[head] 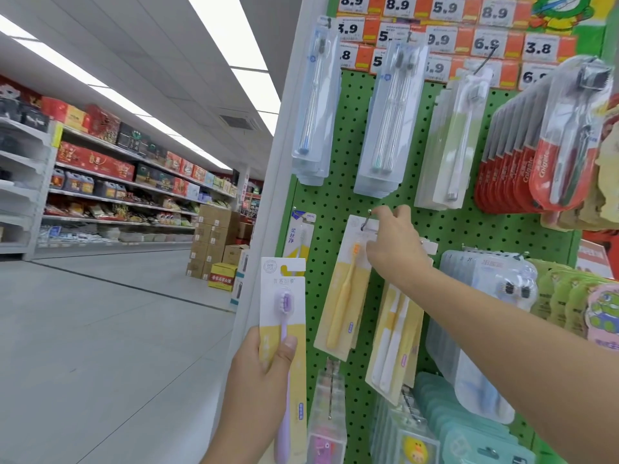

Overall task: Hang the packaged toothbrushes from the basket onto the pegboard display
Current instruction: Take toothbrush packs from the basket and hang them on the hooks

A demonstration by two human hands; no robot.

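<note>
My left hand point(264, 366) grips a packaged purple toothbrush point(284, 296) on a white and yellow card, held upright in front of the pegboard's left edge. My right hand point(395, 246) reaches to the green pegboard point(338, 202) and pinches the top of a packaged orange toothbrush point(345, 289) at a metal peg hook point(368, 217). That pack hangs tilted. Whether the pack's hole sits on the hook is unclear. The basket is out of view.
Other toothbrush packs hang all over the board: clear blister packs point(385, 122) above, red Colgate packs point(522, 169) at the right, teal packs point(469, 426) below. Price tags point(445, 35) line the top. To the left runs an aisle with shelves point(117, 182) and stacked cartons point(214, 242).
</note>
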